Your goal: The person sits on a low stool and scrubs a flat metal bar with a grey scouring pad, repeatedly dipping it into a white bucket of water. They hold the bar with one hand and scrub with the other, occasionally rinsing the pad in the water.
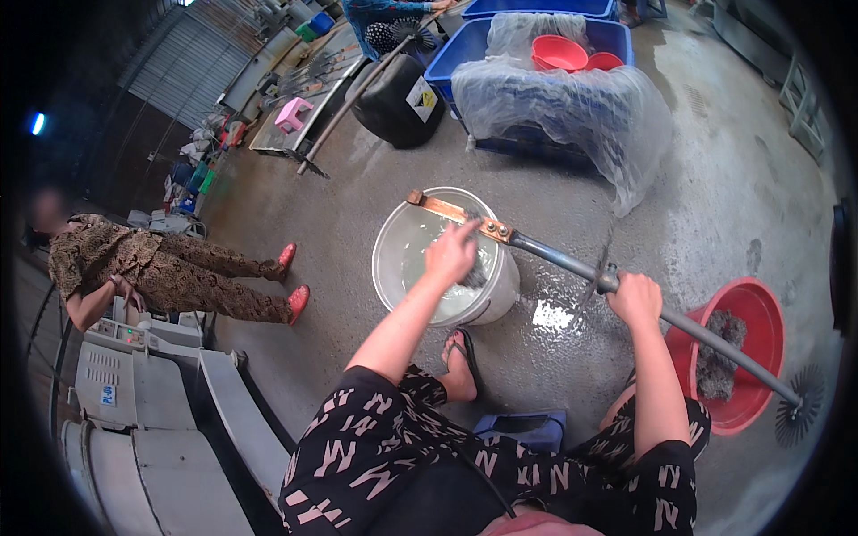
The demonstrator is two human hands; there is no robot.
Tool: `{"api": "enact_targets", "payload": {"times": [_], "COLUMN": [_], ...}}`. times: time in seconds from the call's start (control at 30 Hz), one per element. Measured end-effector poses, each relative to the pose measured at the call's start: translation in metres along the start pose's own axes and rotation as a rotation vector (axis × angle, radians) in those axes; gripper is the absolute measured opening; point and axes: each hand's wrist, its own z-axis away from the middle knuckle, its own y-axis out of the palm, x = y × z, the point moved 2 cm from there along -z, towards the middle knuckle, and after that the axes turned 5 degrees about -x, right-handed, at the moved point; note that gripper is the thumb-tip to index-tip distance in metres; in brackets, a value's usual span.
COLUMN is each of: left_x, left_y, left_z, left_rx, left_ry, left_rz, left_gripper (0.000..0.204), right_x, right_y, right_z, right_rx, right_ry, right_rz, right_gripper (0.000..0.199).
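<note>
A long grey metal rod (563,259) runs from upper left to lower right, with a flat copper-coloured bar (438,207) bolted to its upper end. My right hand (635,298) is wrapped around the rod, beside a thin spiky disc (605,272) seen nearly edge-on. Another dark spiky disc (795,406) sits at the rod's lower end. Over a white bucket (500,299) of water, my left hand (450,256) reaches to the copper bar with its fingers partly stretched. A dark, bristly grey thing (479,268) shows beside those fingers; its kind is unclear. The copper bar crosses the bucket's rim.
A red tub (771,357) holds tangled grey pieces (718,357). A blue bin (527,134) draped in clear plastic and a black drum (399,103) stand ahead. At left, a person (161,259) stands near grey machinery (152,393). A blue stool (527,429) is below me.
</note>
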Motion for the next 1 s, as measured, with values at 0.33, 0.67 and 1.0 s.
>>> {"api": "enact_targets", "payload": {"times": [0.33,0.67,1.0], "left_x": [0.057,0.106,0.03], "left_y": [0.02,0.104,0.016], "left_z": [0.011,0.033,0.029], "left_rx": [-0.346,0.366,0.107], "left_ry": [-0.106,-0.233,-0.167], "left_rz": [0.125,-0.106,0.502], "left_gripper": [0.052,0.058,0.045], "right_x": [0.002,0.004,0.001], "right_y": [-0.001,0.001,-0.001], "right_z": [-0.001,-0.001,-0.001], "right_rx": [0.032,0.023,0.035], "right_ry": [0.02,0.018,0.028], "right_rz": [-0.024,-0.037,-0.022], "right_gripper": [0.028,0.027,0.028]}}
